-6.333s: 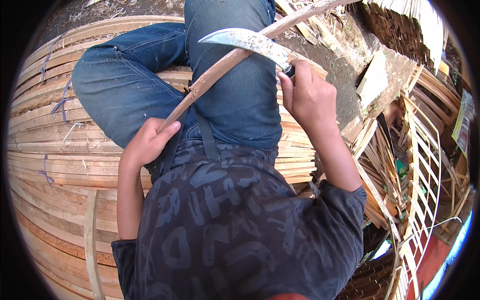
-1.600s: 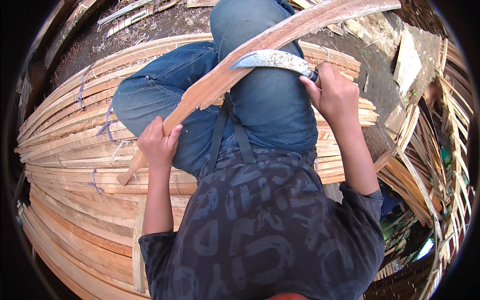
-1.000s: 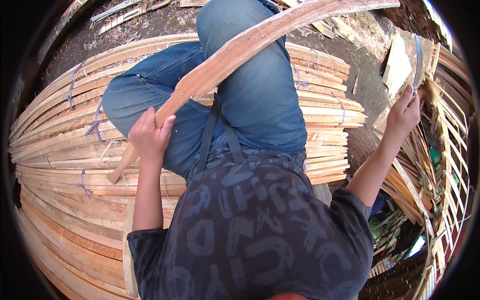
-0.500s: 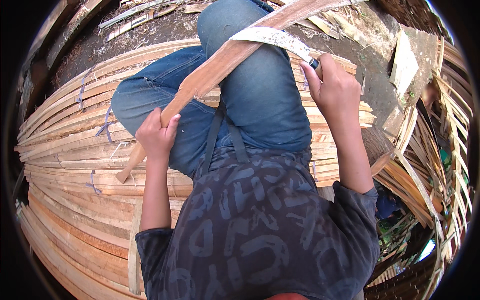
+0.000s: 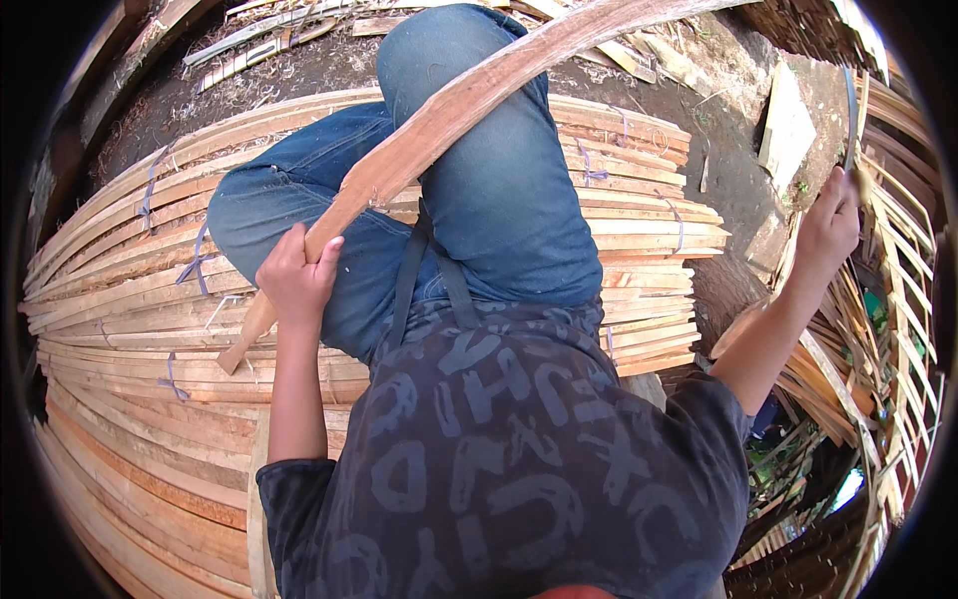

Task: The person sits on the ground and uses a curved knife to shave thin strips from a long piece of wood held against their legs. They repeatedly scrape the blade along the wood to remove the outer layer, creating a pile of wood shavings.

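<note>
Knife [image 5: 851,115]: swung out to the right, away from the stick [image 5: 429,130], across which it was held half a second ago
Cutting: judged not under way at this instant, since the stick is clear of the curved edge; the whole stroke side is left bare
Right hand [image 5: 830,225]: wrapped around the knife's handle, raised well apart from the left hand [image 5: 299,272]
Left hand's grip: clamped on the stick's narrow part, as it was half a second ago
Stick's place: laid aslant over the right thigh [image 5: 519,220], its narrow end over the pile [image 5: 120,299], its broad end carried past the pile's far edge
Pile's make: wooden strips, bundled with purple ties [image 5: 147,195], sat upon
Beyond the far edge: ground [image 5: 140,135] strewn with shavings and offcuts
Off the right edge: a pale slab [image 5: 786,125] and a lattice [image 5: 903,260]
In the way: the swing is crowded by the lattice, contact uncertain; the thigh lies directly under the stick
</note>
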`<state>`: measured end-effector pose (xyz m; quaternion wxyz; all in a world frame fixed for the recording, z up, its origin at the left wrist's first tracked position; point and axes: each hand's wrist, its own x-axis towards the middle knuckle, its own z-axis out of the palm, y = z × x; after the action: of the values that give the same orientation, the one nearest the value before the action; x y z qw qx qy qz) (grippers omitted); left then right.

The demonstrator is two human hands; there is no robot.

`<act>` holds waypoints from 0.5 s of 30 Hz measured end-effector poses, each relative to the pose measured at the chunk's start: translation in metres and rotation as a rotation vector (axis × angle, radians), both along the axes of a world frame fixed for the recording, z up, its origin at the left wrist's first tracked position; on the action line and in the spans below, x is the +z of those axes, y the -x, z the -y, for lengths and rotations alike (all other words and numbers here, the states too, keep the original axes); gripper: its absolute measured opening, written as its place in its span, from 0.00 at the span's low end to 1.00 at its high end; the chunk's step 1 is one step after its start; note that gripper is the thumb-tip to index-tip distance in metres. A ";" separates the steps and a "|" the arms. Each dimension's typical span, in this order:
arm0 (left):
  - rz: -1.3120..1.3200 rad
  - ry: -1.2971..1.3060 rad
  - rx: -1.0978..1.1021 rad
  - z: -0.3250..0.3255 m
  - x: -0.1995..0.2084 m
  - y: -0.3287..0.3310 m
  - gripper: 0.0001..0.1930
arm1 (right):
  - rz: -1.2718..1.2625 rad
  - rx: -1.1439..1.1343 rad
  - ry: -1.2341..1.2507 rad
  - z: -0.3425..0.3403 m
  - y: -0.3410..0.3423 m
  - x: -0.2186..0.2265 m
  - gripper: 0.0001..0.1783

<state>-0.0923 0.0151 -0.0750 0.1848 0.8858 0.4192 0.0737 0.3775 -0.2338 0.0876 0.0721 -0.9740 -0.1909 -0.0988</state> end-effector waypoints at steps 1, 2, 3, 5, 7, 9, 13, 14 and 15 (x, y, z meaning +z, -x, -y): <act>0.009 0.000 -0.004 0.000 0.001 -0.001 0.27 | 0.023 0.121 -0.094 -0.015 0.024 -0.017 0.28; 0.011 -0.014 -0.004 0.000 0.002 0.000 0.27 | -0.100 0.193 -0.107 -0.021 0.043 -0.035 0.24; 0.011 0.047 -0.016 -0.002 0.004 -0.001 0.26 | -0.162 0.282 -0.132 -0.029 0.064 -0.051 0.21; -0.001 0.169 -0.029 -0.008 0.007 0.000 0.25 | -0.325 0.452 -0.211 -0.051 0.104 -0.076 0.16; -0.015 0.215 -0.035 -0.013 0.008 -0.001 0.25 | -0.459 0.546 -0.263 -0.066 0.135 -0.095 0.16; -0.046 0.246 -0.033 -0.015 0.010 0.000 0.25 | -0.430 0.658 -0.190 -0.082 0.155 -0.099 0.19; -0.047 0.231 -0.030 -0.014 0.011 0.000 0.24 | -0.309 0.750 -0.089 -0.092 0.155 -0.105 0.22; -0.042 0.231 -0.030 -0.014 0.011 0.000 0.24 | -0.265 0.761 -0.071 -0.093 0.152 -0.106 0.22; -0.037 0.231 -0.029 -0.014 0.010 0.000 0.24 | -0.222 0.771 -0.053 -0.092 0.148 -0.106 0.23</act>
<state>-0.0922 0.0288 -0.0646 0.2790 0.8658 0.4154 0.0060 0.2298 -0.1418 -0.0188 0.1493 -0.8334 -0.5309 0.0366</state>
